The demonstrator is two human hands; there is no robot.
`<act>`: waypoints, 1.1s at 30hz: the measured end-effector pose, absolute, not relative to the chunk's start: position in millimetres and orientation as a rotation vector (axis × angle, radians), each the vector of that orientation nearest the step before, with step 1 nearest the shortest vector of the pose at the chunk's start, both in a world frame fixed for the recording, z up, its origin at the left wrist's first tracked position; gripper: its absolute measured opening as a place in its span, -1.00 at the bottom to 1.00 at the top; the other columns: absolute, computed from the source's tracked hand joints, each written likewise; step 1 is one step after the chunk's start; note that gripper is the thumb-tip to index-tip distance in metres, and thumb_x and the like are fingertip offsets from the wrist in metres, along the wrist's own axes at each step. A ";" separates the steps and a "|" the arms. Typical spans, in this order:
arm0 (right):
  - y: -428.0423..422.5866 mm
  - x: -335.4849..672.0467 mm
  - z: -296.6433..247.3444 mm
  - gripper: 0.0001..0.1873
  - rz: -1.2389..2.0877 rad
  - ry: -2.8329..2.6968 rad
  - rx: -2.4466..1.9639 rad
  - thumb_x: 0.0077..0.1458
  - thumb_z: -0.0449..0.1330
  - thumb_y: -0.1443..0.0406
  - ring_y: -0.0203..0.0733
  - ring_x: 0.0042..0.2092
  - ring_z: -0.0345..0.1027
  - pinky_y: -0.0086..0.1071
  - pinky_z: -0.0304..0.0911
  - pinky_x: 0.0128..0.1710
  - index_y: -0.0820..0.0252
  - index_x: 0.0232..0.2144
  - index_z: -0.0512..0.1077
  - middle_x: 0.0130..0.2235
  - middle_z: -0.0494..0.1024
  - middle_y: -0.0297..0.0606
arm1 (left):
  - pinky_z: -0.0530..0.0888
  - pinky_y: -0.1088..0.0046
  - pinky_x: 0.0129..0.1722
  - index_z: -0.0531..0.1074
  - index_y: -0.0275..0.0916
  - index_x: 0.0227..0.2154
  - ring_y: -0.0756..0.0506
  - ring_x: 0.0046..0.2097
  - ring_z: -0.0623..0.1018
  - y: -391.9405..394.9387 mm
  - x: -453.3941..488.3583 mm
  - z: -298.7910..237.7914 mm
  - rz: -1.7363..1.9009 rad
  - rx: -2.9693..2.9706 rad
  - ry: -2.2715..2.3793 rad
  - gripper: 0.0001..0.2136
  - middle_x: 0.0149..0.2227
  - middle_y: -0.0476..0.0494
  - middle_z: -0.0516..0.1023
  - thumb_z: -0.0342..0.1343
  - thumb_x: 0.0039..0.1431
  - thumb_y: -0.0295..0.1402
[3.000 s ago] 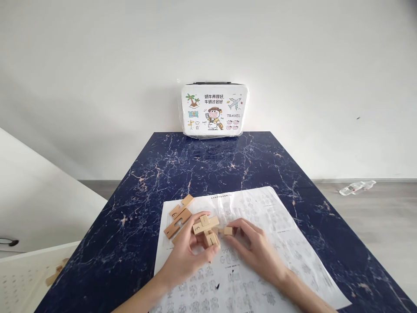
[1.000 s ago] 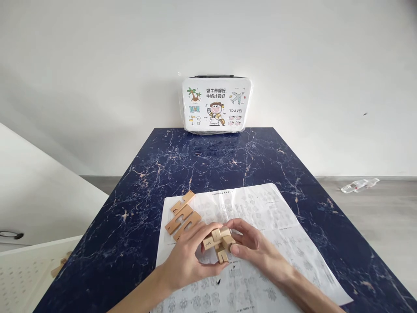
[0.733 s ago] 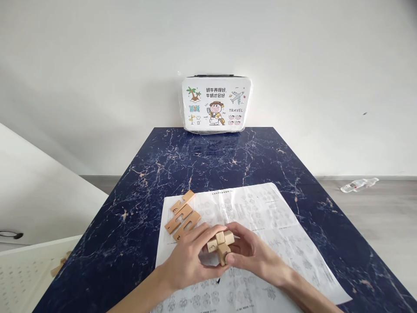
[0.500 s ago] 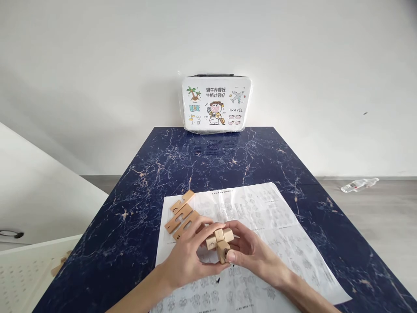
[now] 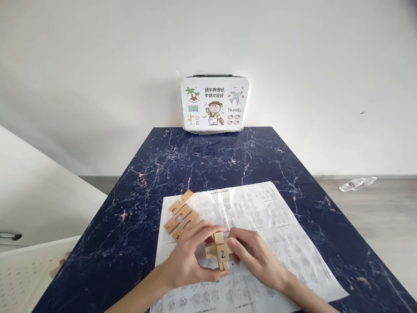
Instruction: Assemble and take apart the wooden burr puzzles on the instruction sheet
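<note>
A wooden burr puzzle (image 5: 223, 254), made of crossed light-wood bars with handwritten numbers, is held up between my hands over the paper sheet. One bar end marked 2 faces me. My left hand (image 5: 192, 252) grips the puzzle from the left, thumb under its lower end and fingers at its top. My right hand (image 5: 250, 252) pinches the bar on the right side between thumb and curled fingers. Just beyond my left hand lie three flat notched wooden pieces, numbered 3 (image 5: 181, 202), 1 (image 5: 177, 218) and 2 (image 5: 186, 226), on the sheet's left edge.
The printed instruction sheet (image 5: 286, 243) lies creased on the dark blue marbled table (image 5: 208, 169). A white cartoon-printed case (image 5: 215, 104) stands against the wall at the back. To the left is a white perforated basket (image 5: 26, 269); a clear plastic bottle (image 5: 357, 184) is on the floor at right.
The puzzle has turned so the bar marked 2 now faces me squarely. My right thumb has moved up from the lower front to the right-hand bar.
</note>
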State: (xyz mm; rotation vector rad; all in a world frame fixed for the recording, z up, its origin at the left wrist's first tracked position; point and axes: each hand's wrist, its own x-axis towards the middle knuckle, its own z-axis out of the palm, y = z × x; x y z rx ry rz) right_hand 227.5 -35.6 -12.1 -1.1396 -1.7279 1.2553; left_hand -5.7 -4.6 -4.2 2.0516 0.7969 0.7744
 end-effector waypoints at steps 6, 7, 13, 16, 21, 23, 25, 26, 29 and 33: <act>-33.1 227.0 -6.3 -0.37 1.459 -1.532 -1.166 0.47 0.02 -0.17 -0.25 -0.46 0.26 -0.33 0.18 -0.39 0.13 -0.47 0.34 -0.50 0.44 -0.33 | 0.62 0.21 -0.04 0.24 0.20 0.39 -0.19 -0.07 0.58 -5.3 -4.8 -6.0 0.776 1.935 0.800 -0.20 0.09 -0.12 0.52 0.50 0.15 -0.18; -31.6 227.3 -6.2 -0.37 1.515 -1.431 -1.149 0.46 0.04 -0.18 -0.26 -0.48 0.27 -0.33 0.20 -0.40 0.13 -0.45 0.36 -0.50 0.44 -0.33 | 0.64 0.24 -0.09 0.18 0.22 0.42 -0.16 -0.10 0.58 -5.4 -4.4 -7.1 0.799 1.888 0.805 -0.19 0.13 -0.14 0.49 0.47 0.19 -0.18; -15.9 240.4 -11.0 -0.44 1.687 -0.624 -1.036 0.29 0.29 -0.18 -0.41 -0.60 0.07 -0.48 0.14 -0.65 0.17 -0.40 0.46 -0.50 0.37 -0.41 | 0.61 0.36 -0.25 0.17 0.15 0.38 -0.05 -0.19 0.57 -6.2 -0.7 -9.9 0.921 1.798 0.868 -0.35 0.19 -0.20 0.38 0.32 0.34 -0.31; -6.9 250.9 -19.3 -0.60 1.591 -0.358 -0.966 0.16 0.49 -0.02 -0.44 -0.56 0.05 -0.59 0.11 -0.69 0.14 -0.33 0.50 -0.41 0.40 -0.42 | 0.62 0.35 -0.24 0.23 0.11 0.32 -0.05 -0.19 0.56 -6.2 -0.1 -9.0 0.886 1.827 0.860 -0.47 0.16 -0.18 0.39 0.26 0.39 -0.32; -1.6 255.3 -23.5 -0.61 1.564 -0.258 -0.892 0.10 0.54 0.04 -0.42 -0.51 0.09 -0.60 0.16 -0.66 0.13 -0.23 0.53 -0.37 0.37 -0.42 | 0.61 0.35 -0.21 0.26 0.05 0.28 -0.05 -0.19 0.54 -5.8 -1.0 -9.1 0.838 1.889 0.880 -0.57 0.07 -0.15 0.41 0.20 0.44 -0.31; -4.4 251.5 -18.4 -0.63 1.611 -0.353 -0.930 0.16 0.50 0.03 -0.42 -0.51 0.09 -0.58 0.14 -0.64 0.14 -0.23 0.53 -0.38 0.35 -0.42 | 0.61 0.37 -0.23 0.30 0.03 0.25 -0.04 -0.20 0.55 -5.8 -1.2 -8.8 0.829 1.920 0.893 -0.62 0.08 -0.15 0.42 0.17 0.46 -0.34; -9.0 246.6 -12.6 -0.60 1.643 -0.510 -0.982 0.21 0.46 -0.02 -0.41 -0.51 0.11 -0.54 0.15 -0.61 0.16 -0.30 0.50 -0.40 0.34 -0.41 | 0.61 0.39 -0.23 0.34 0.01 0.20 -0.03 -0.21 0.55 -5.8 -1.2 -8.2 0.809 1.957 0.902 -0.69 0.08 -0.14 0.43 0.15 0.47 -0.36; -11.5 244.1 -10.3 -0.57 1.645 -0.597 -1.002 0.23 0.43 -0.05 -0.40 -0.51 0.12 -0.52 0.16 -0.58 0.16 -0.34 0.47 -0.41 0.35 -0.41 | 0.61 0.39 -0.23 0.37 -0.01 0.17 -0.02 -0.22 0.55 -5.8 -1.2 -7.8 0.798 1.973 0.901 -0.72 0.07 -0.13 0.45 0.14 0.47 -0.37; -17.6 238.4 -7.2 -0.50 1.617 -0.835 -1.048 0.28 0.36 -0.11 -0.38 -0.51 0.16 -0.44 0.18 -0.52 0.15 -0.39 0.40 -0.42 0.36 -0.41 | 0.61 0.39 -0.22 0.41 -0.04 0.08 0.00 -0.27 0.55 -6.0 -1.0 -6.6 0.775 2.012 0.879 -0.81 0.03 -0.11 0.49 0.12 0.49 -0.38; -20.4 234.2 -6.5 -0.49 1.546 -1.060 -1.117 0.34 0.27 -0.15 -0.34 -0.50 0.21 -0.37 0.22 -0.43 0.13 -0.36 0.38 -0.43 0.38 -0.41 | 0.58 0.38 -0.22 0.42 -0.08 0.03 -0.01 -0.29 0.54 -7.5 -1.0 -5.9 0.797 2.118 0.815 -0.84 -0.07 -0.09 0.53 0.09 0.49 -0.44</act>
